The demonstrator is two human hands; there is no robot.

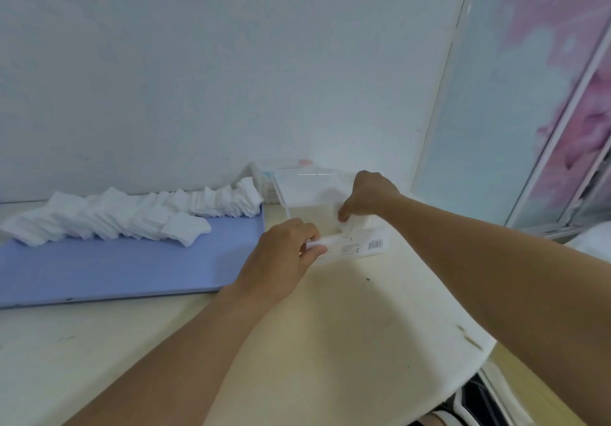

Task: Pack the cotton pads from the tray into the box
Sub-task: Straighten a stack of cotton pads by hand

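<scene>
Both arms reaching forward; left hand [287, 249] pinching, right hand [365, 196] curled downward, apparently gripping.

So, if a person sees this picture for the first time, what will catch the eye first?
Probably the two bare arms meeting at the clear box at mid-table: the left hand grips its near edge, and the right hand pushes white cotton pads inside. Next, the long row of cotton pads along the far edge of the blue tray on the left.
</scene>
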